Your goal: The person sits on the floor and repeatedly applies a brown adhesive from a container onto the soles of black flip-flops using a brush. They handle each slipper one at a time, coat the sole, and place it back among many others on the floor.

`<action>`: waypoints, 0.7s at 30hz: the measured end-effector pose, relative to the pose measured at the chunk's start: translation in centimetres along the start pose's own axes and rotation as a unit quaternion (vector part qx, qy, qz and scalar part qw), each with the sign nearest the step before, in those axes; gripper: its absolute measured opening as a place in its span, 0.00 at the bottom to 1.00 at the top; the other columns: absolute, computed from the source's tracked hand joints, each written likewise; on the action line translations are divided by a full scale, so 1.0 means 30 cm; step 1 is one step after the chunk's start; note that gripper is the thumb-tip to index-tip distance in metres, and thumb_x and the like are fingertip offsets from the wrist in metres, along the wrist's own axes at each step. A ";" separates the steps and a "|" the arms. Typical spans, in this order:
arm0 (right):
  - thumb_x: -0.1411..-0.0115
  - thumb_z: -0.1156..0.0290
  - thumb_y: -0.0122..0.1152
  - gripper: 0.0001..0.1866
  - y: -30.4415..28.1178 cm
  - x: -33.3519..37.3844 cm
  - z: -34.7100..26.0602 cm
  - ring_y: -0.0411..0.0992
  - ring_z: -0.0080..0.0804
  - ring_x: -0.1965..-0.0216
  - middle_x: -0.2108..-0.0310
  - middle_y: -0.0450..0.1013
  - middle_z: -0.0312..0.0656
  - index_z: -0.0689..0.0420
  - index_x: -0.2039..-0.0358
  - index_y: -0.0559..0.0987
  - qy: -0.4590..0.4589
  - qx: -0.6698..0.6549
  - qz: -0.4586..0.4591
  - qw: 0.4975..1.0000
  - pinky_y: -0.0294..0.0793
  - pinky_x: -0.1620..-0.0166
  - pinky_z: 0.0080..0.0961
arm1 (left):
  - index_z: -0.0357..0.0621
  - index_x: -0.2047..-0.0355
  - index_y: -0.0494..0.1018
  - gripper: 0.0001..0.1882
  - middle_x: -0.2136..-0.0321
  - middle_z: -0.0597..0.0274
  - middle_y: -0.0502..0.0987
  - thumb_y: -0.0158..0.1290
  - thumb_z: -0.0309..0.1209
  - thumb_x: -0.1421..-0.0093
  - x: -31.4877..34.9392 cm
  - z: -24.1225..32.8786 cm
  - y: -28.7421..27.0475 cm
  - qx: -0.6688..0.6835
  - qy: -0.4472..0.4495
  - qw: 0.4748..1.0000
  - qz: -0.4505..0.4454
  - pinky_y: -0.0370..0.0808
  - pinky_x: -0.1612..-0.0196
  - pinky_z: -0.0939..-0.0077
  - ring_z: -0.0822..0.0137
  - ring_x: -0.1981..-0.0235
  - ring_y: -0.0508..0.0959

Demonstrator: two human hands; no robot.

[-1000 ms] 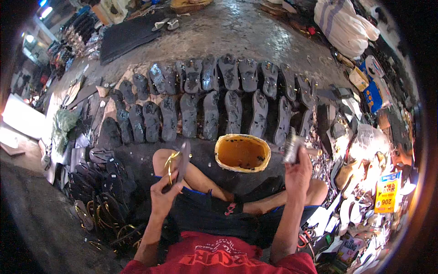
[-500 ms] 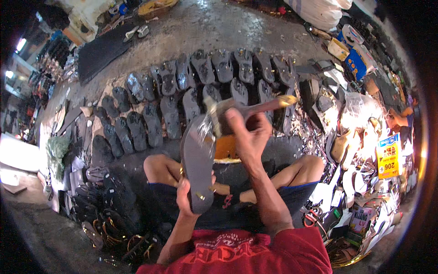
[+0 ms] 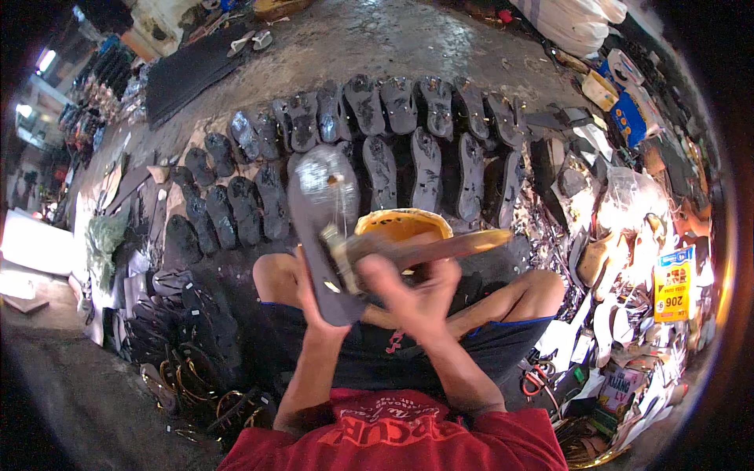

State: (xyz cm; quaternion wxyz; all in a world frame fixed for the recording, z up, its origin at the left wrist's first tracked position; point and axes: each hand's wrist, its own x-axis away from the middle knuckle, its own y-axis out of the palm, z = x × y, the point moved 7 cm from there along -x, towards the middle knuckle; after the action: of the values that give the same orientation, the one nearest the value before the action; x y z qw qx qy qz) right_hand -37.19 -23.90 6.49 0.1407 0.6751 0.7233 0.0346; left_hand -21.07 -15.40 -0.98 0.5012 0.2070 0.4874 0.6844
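My left hand (image 3: 320, 318) grips the heel end of a dark grey sandal sole (image 3: 316, 216), holding it tilted up over my lap. A shiny wet coat with thin strings, seemingly glue, covers its upper part. In my right hand (image 3: 420, 298) is a wide brush (image 3: 455, 246) with a wooden handle, blurred by motion. Its pale bristles press on the lower half of the sole. Just beyond the brush stands a round tub (image 3: 404, 220) with yellowish residue on its rim; the brush and hand hide part of it.
Rows of dark soles (image 3: 381, 165) lie on the floor ahead. To the right are heaped scraps, a yellow packet (image 3: 674, 284) and a blue box (image 3: 632, 116). Dark sandals or straps (image 3: 200, 314) pile up at the left. Another person's hand (image 3: 695, 220) shows at the far right.
The brush has moved down the sole toward the heel. My left hand has raised the sole, and the tub shows more of its rim.
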 end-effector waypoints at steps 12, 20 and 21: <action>0.47 0.65 0.80 0.16 0.003 -0.070 -0.079 0.78 0.27 0.70 0.68 0.83 0.43 0.62 0.64 0.85 -0.110 0.207 -0.031 0.972 0.78 0.66 0.27 | 0.47 0.38 0.69 0.29 0.48 0.60 0.79 0.39 0.56 0.25 -0.042 -0.005 0.023 -0.096 -0.076 0.979 0.165 0.80 0.46 0.64 0.63 0.52 0.82; 0.40 0.71 0.73 0.11 0.050 0.029 -0.063 0.74 0.21 0.68 0.67 0.79 0.36 0.60 0.61 0.80 -0.078 0.182 -0.135 0.971 0.74 0.63 0.23 | 0.43 0.34 0.66 0.33 0.47 0.54 0.77 0.43 0.56 0.27 -0.165 0.121 0.019 -0.264 -0.063 0.929 0.253 0.81 0.53 0.64 0.61 0.52 0.81; 0.40 0.71 0.72 0.12 0.048 0.049 -0.089 0.73 0.22 0.68 0.67 0.79 0.36 0.60 0.59 0.80 -0.179 0.222 -0.153 0.946 0.74 0.63 0.25 | 0.44 0.37 0.68 0.29 0.50 0.56 0.79 0.45 0.53 0.27 -0.251 0.239 0.044 -0.277 0.056 0.928 0.242 0.81 0.54 0.66 0.63 0.53 0.81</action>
State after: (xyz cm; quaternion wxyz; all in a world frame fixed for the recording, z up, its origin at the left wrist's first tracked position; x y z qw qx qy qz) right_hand -36.53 -21.96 9.18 0.1186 0.5652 0.7703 -0.2703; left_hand -13.08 -18.82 4.86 0.3297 0.1327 0.2415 0.9030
